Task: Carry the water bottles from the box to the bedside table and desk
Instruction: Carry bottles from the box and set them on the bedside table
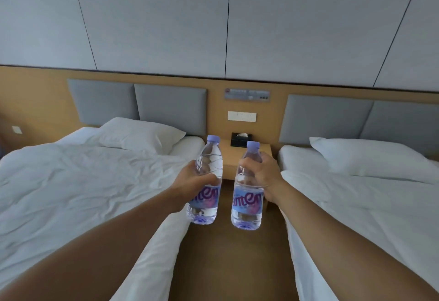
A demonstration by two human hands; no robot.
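Left hand [197, 178] is closed round the middle of the left bottle [207, 199], thumb laid across the front just above the label. The bottle is held upright in the air, purple cap on.

Surroundings, left to right:
- Left bed [83, 182]: rumpled white duvet, with a pillow [140, 134] at the head end and grey padded headboard panels [171, 108] behind it.
- Brown floor strip [232, 265] runs between the two beds. Both forearms are stretched out over it.
- Bedside table [231, 158]: light wood, set against the wall at the far end of the strip. Its top is partly hidden behind the bottles. A black tissue box [241, 139] is seen at the back edge. A white switch plate [241, 115] is fixed to the wall above.
- Right bed [368, 205]: white cover, with a pillow [370, 158] at the head end.

Right bottle [248, 203] is held upright just beside the left one, not touching it, cap on. Right hand [261, 172] is wrapped round its upper body from the right, fingers curled over the shoulder below the cap. Both bottles are carried in the air on the near side of the table's front edge.
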